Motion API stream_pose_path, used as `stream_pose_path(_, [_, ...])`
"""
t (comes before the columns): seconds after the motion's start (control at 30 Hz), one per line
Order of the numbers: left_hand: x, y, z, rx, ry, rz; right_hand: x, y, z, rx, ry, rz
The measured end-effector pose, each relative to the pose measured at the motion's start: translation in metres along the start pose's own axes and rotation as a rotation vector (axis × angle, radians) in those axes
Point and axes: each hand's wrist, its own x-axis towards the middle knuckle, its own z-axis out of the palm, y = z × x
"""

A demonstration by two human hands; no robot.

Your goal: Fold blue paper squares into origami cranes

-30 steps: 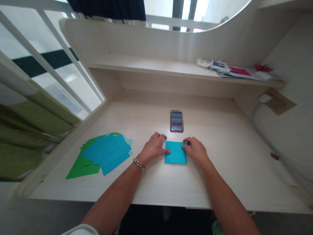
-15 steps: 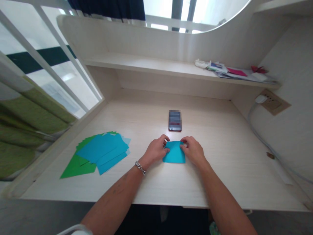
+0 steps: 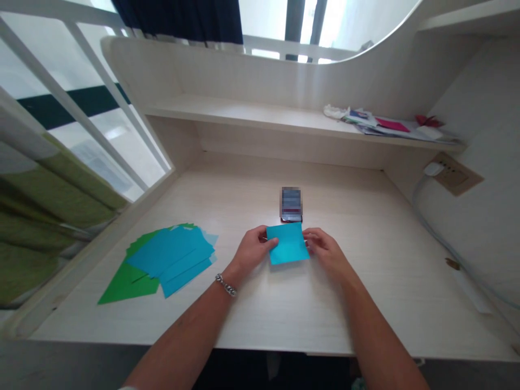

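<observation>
The person's left hand [image 3: 254, 250], with a silver chain-link bracelet [image 3: 225, 284] at its wrist, grasps a bright blue, roughly square piece of paper [image 3: 288, 245] by its left edge, thumb lying on top and fingers curled behind. The right hand [image 3: 327, 252] is at the opposite edge with its fingers bent; whether they pinch the paper or merely rest against it I cannot tell, since the fingertips are partly hidden. The paper is slightly skewed above a pale wood-grain desk [image 3: 349, 200], a soft shadow under its near edge. Directly beyond it lies a dark rectangular phone [image 3: 291, 203] with a blurred screen. Well off to the left, a fanned pile of blue paper sheets [image 3: 170, 252] overlaps green paper sheets [image 3: 125, 287]. At the back runs a pale wooden shelf [image 3: 244, 111], its right end bearing loose papers [image 3: 392, 125]. On the right wall, a white plug [image 3: 433, 169] sits in a beige socket plate [image 3: 459, 174].
</observation>
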Motion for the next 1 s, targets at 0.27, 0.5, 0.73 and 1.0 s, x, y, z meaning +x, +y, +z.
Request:
stream_pose_path(0.27, [-0.001,0.006,0.004,-0.152,-0.018,-0.095,-0.004,-0.004,0.000,-0.013,-0.177,-0.101])
stream_pose_path(0.5, [-0.003,0.003,0.005,-0.162,-0.161,-0.091,0.002,0.000,0.015,0.120,0.087,-0.064])
stream_pose_path(0.73, [-0.006,0.011,0.008,-0.397,-0.161,-0.182,0.003,0.001,0.016,0.026,0.231,0.036])
stream_pose_path(1.0, [-0.006,0.008,0.008,-0.090,-0.081,-0.036,-0.001,-0.004,0.018,-0.032,0.183,0.039])
